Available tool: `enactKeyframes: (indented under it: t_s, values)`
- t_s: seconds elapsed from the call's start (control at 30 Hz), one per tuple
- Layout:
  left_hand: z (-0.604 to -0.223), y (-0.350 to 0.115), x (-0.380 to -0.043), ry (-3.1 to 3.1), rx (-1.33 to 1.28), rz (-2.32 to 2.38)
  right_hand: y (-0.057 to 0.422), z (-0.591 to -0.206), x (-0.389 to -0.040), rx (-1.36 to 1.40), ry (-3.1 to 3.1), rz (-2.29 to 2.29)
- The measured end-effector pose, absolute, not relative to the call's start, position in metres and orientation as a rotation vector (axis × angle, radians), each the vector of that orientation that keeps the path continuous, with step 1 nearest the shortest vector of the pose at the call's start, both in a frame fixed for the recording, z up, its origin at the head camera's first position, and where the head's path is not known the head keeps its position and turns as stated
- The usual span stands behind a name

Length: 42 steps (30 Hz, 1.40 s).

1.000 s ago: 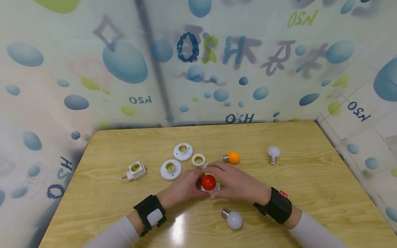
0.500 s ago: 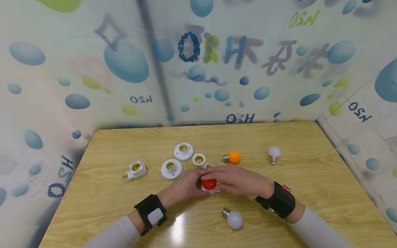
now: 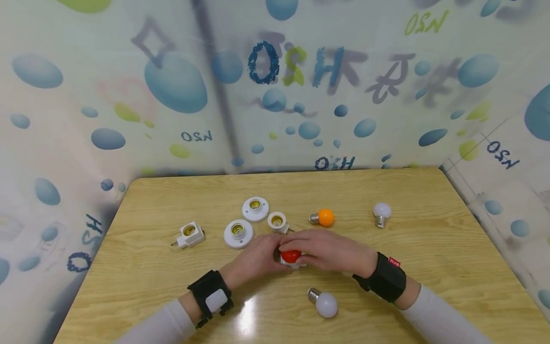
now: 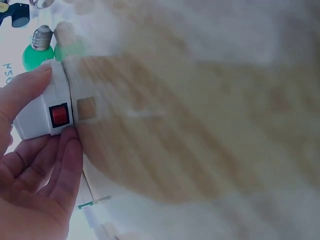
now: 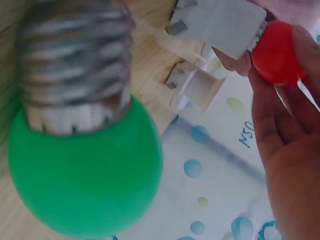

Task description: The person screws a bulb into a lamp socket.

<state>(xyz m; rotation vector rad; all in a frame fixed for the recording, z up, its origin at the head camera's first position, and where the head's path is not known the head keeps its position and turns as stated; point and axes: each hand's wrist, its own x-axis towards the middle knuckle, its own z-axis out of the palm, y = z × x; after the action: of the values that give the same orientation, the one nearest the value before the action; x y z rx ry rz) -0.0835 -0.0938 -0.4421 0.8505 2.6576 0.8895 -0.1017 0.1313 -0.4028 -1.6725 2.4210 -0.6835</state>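
Note:
My left hand (image 3: 256,260) grips a white plug-in lamp socket (image 4: 36,112), thumb on one side and fingers on the other. A red switch (image 4: 60,115) shows on its side. A red bulb (image 3: 290,256) sits at the socket's mouth, and my right hand (image 3: 327,250) holds it by the globe, fingers curled over it. The right wrist view shows the red bulb (image 5: 276,52) meeting the socket (image 5: 227,25). A bulb (image 3: 325,304) lying before the hands looks pale from the head; a green bulb (image 5: 85,165) is close in the right wrist view.
Beyond the hands stand two round white lamp bases (image 3: 238,233) and a small round plug-in socket (image 3: 277,221). Another white plug-in socket (image 3: 190,234) lies left on the wooden table (image 3: 412,248). An orange bulb (image 3: 325,218) and a white bulb (image 3: 381,213) lie farther back.
My right hand's fingers have moved from around the red bulb's sides to over its top, covering more of it. The left hand stays on the socket. The view shifts slightly.

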Motion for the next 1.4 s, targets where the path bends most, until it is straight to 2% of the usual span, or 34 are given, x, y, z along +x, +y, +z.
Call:
enactKeyframes:
  t_s: [0.6, 0.93, 1.4]
  values:
    - [-0.441, -0.093, -0.080, 2.708, 0.820, 0.876, 0.119, -0.417, -0.090, -1.679, 2.697, -0.702]
    - [-0.443, -0.092, -0.081, 2.715, 0.871, 0.884, 0.126, -0.414, -0.092, -1.422, 2.577, -0.794]
    - [-0.442, -0.092, -0.082, 2.683, 0.848, 0.895, 0.141, -0.402, -0.099, -1.602, 2.387, -0.737]
